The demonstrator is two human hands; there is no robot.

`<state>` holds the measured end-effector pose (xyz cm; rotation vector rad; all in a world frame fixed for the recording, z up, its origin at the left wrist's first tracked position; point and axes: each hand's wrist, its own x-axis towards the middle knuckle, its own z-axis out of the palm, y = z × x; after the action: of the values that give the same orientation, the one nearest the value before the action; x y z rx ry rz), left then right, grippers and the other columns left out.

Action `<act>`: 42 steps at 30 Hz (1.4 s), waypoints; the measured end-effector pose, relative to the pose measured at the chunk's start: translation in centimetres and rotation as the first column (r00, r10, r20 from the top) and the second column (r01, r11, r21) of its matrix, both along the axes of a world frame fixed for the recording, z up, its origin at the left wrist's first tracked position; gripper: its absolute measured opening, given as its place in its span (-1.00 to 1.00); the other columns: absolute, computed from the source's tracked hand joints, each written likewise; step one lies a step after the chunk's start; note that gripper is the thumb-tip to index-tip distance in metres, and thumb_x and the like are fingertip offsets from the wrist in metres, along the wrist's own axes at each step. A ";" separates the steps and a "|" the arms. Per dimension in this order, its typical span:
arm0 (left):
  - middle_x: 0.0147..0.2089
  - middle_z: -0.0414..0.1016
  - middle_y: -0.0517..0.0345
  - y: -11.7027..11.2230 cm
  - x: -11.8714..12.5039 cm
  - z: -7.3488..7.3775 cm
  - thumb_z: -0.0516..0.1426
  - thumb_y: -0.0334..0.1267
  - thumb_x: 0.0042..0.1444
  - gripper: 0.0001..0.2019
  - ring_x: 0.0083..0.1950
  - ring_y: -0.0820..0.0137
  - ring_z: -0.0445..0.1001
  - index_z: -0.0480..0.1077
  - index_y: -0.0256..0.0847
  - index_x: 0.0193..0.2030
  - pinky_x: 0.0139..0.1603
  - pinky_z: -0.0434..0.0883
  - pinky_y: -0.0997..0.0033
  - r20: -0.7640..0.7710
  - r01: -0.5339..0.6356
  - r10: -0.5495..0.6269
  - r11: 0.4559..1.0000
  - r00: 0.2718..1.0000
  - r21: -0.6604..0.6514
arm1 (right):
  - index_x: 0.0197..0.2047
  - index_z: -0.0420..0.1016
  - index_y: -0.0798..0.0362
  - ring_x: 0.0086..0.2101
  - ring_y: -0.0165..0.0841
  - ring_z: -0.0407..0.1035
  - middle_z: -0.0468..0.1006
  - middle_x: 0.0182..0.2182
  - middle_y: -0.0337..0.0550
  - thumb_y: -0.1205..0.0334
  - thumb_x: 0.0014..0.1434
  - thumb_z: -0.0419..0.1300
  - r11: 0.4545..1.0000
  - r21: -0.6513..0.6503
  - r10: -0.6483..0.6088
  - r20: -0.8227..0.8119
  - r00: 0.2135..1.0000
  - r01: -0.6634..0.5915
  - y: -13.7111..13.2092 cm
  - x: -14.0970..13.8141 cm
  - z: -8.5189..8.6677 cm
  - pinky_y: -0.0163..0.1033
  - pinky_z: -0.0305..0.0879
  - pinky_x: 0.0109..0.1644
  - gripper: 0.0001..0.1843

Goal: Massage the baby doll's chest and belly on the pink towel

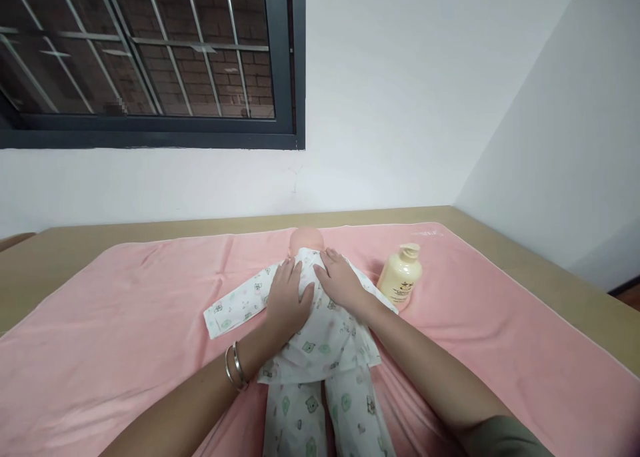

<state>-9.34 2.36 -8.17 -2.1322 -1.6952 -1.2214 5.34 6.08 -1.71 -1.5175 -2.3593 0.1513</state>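
Note:
A baby doll (306, 238) in white patterned pyjamas (325, 337) lies on its back on a pink towel (125, 324), head away from me. My left hand (286, 298) lies flat on the doll's chest, fingers stretched toward the collar. My right hand (341, 280) rests flat on the other side of the chest, its fingers at the neckline. Both hands press on the pyjama top and hold nothing. Two silver bangles (235, 367) circle my left wrist.
A cream pump bottle (400, 275) stands on the towel just right of the doll. The towel covers a tan table (550, 277) set into a corner of white walls. A barred dark-framed window (150, 64) is at the upper left.

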 end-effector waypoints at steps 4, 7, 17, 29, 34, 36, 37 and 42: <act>0.10 0.48 -0.13 -0.6 0.0 0.3 0.00 -0.27 0.21 -0.71 0.23 0.11 0.36 0.38 -0.23 0.03 0.23 0.33 -0.05 -0.025 0.054 -0.052 0.992 0.998 0.117 | 0.18 0.35 0.31 0.22 -0.10 0.18 0.36 0.18 0.24 0.29 0.33 -0.10 0.989 0.091 0.112 0.095 0.989 -0.120 -2.4 -0.3 0.1 -0.05 0.00 0.33 -0.54; -0.03 0.53 -0.06 -1.1 0.0 0.6 -0.01 -0.32 0.21 -0.81 0.10 0.19 0.45 0.41 -0.18 -0.15 0.18 0.38 0.04 -0.012 0.099 -0.099 0.984 0.995 0.147 | 0.01 0.49 0.21 0.13 -0.12 0.30 0.51 0.03 0.17 0.28 0.33 -0.09 0.973 0.115 0.182 0.140 0.973 -0.199 -4.3 -0.4 0.7 -0.11 0.06 0.30 -0.61; 0.32 0.23 -0.25 -0.1 0.0 0.1 -0.06 -0.21 0.26 -0.56 0.40 0.02 0.12 0.21 -0.30 0.23 0.35 0.13 -0.17 0.062 -0.008 0.014 0.996 0.998 -0.087 | 0.31 0.19 0.23 0.31 -0.16 0.01 0.21 0.30 0.15 0.10 0.38 -0.14 0.995 0.088 -0.027 -0.183 0.983 0.043 0.2 -0.4 -3.0 0.03 -0.17 0.38 -0.45; 0.35 0.19 -0.25 -0.4 0.0 0.1 -0.03 -0.19 0.23 -0.51 0.41 0.02 0.10 0.19 -0.34 0.27 0.36 0.12 -0.11 0.073 -0.066 0.077 0.988 0.994 -0.143 | 0.24 0.28 0.33 0.22 -0.05 0.18 0.34 0.20 0.26 0.14 0.37 -0.15 0.981 0.177 -0.085 0.042 0.996 0.076 -1.7 -0.8 -1.8 0.01 -0.05 0.33 -0.46; 0.38 0.13 -0.30 0.1 0.0 -0.3 0.00 -0.17 0.21 -0.43 0.43 -0.01 0.03 0.11 -0.39 0.32 0.38 0.06 -0.14 0.081 -0.081 0.095 0.984 0.992 -0.157 | 0.29 0.20 0.35 0.26 -0.03 0.11 0.27 0.25 0.26 0.10 0.38 -0.15 0.992 0.106 -0.075 0.069 0.995 0.067 -0.8 -0.5 -1.6 0.00 -0.01 0.32 -0.41; 0.37 0.15 -0.28 0.2 0.0 -0.2 0.00 -0.18 0.21 -0.44 0.44 -0.01 0.03 0.13 -0.36 0.31 0.38 0.06 -0.15 0.071 -0.060 0.072 0.986 0.995 -0.153 | 0.32 0.17 0.31 0.30 -0.06 0.04 0.19 0.30 0.20 0.09 0.39 -0.16 0.997 0.072 -0.024 0.053 0.998 0.020 -0.1 -0.3 -1.5 0.01 -0.06 0.35 -0.41; 0.37 0.17 -0.27 0.1 0.0 0.0 -0.01 -0.20 0.21 -0.47 0.43 -0.01 0.04 0.16 -0.35 0.30 0.37 0.06 -0.16 0.058 -0.048 0.057 0.989 0.997 -0.141 | 0.32 0.16 0.30 0.31 -0.07 0.02 0.17 0.32 0.19 0.10 0.39 -0.16 0.998 0.060 -0.009 0.052 0.999 0.006 0.1 -0.2 -1.4 0.02 -0.08 0.35 -0.42; 0.18 0.43 -0.12 -1.0 -0.1 0.6 -0.03 -0.31 0.21 -0.68 0.31 0.09 0.28 0.38 -0.23 0.06 0.39 -0.06 -0.23 -0.049 0.034 -0.031 0.997 0.998 0.062 | 0.30 0.18 0.38 0.27 -0.04 0.10 0.24 0.26 0.30 0.22 0.36 -0.11 0.996 0.080 0.035 0.161 0.986 -0.048 -2.9 -0.5 -0.1 0.02 -0.04 0.34 -0.45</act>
<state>-9.44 1.33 -7.55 -2.1428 -1.5868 -1.2051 4.81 3.20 -1.76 -1.4919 -2.4878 -0.0615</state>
